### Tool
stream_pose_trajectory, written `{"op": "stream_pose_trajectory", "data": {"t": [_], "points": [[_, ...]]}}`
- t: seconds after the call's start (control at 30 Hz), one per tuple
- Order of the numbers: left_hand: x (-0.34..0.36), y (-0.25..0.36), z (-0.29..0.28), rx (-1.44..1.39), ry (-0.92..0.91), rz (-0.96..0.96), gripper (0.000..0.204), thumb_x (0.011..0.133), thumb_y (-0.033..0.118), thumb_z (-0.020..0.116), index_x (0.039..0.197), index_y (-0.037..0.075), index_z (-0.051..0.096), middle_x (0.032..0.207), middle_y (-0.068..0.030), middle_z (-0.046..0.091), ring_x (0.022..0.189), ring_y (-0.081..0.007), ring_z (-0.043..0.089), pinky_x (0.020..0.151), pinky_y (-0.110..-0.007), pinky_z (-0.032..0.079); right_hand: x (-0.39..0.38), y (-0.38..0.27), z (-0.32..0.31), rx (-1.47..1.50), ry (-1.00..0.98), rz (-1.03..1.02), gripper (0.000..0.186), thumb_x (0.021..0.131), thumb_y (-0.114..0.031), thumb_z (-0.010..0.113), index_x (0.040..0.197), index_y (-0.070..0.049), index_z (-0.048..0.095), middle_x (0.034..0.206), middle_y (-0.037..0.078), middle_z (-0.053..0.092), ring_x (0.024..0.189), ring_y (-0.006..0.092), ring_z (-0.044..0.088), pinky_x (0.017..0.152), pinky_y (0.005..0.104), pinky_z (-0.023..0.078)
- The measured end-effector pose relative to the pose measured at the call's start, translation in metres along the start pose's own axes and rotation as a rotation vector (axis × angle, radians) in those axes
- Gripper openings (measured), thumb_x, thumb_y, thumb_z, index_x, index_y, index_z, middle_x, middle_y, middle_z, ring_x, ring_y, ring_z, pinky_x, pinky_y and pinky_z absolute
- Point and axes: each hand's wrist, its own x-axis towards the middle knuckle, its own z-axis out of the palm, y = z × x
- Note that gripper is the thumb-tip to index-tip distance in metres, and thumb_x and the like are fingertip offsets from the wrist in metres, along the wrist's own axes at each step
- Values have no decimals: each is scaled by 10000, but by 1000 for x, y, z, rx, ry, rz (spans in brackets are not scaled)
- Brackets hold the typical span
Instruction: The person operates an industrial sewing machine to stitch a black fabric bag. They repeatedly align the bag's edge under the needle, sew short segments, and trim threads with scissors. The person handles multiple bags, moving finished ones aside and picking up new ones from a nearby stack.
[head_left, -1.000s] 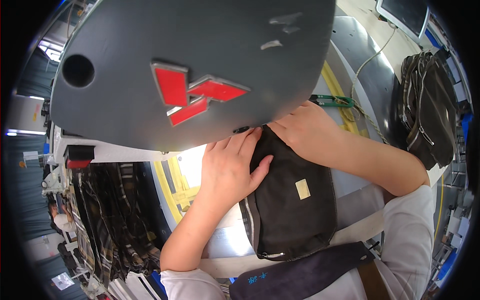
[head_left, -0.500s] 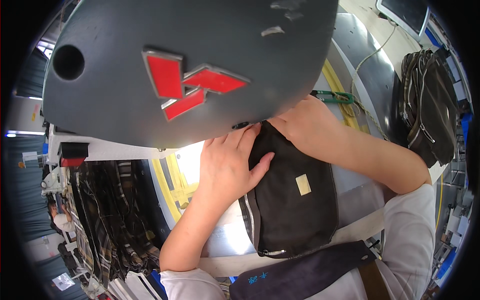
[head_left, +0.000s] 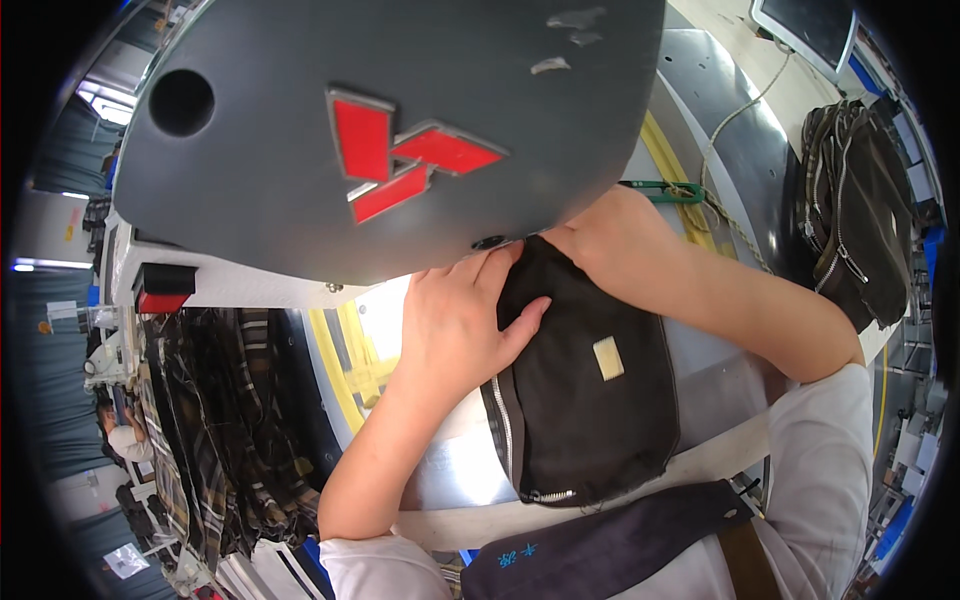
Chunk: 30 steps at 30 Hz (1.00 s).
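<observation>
A black fabric pouch point(head_left: 590, 400) with a silver zipper and a small pale label lies on a pale work surface point(head_left: 450, 480). My left hand point(head_left: 460, 320) rests flat on its upper left part, thumb on the fabric. My right hand point(head_left: 620, 235) grips the pouch's top edge. Both hands push that top end under the large dark grey machine housing point(head_left: 390, 120), which carries a red emblem and hides the fingertips and the pouch's far end.
A pile of dark bags point(head_left: 860, 220) sits at the right. Plaid fabric pieces point(head_left: 210, 420) hang at the left. A cord with a green clip point(head_left: 690, 192) runs behind my right hand. A dark strap point(head_left: 610, 550) crosses the lower edge.
The view has shifted a little, so the grey housing sits further right in frame. Both hands stay on the pouch with almost no movement.
</observation>
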Motion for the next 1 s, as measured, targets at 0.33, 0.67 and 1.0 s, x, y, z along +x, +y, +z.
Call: {"op": "stream_pose_trajectory", "data": {"t": [0.33, 0.67, 1.0], "points": [[-2, -5, 3, 20, -28, -49, 494, 728, 266, 767, 1144, 24, 654, 1153, -109, 653, 1014, -305, 631, 881, -385, 473, 5, 6, 1, -12, -23, -4, 193, 750, -102, 608, 922, -22, 643, 923, 22, 569, 877, 165, 584, 708, 278, 523], [-2, -4, 4, 15, -31, -46, 516, 728, 272, 768, 1171, 36, 649, 1155, -108, 652, 1014, -301, 632, 871, -383, 474, 4, 6, -2, -12, -38, -8, 207, 756, -114, 607, 942, -28, 640, 962, 19, 578, 901, 159, 580, 756, 282, 517], [-8, 0, -2, -9, -32, -8, 534, 695, 266, 782, 1154, 31, 641, 1217, -95, 616, 1073, -292, 606, 956, -412, 446, -5, -7, -1, -3, 10, 2, 237, 726, -113, 613, 935, -2, 626, 917, 53, 550, 862, 178, 570, 678, 274, 528]]}}
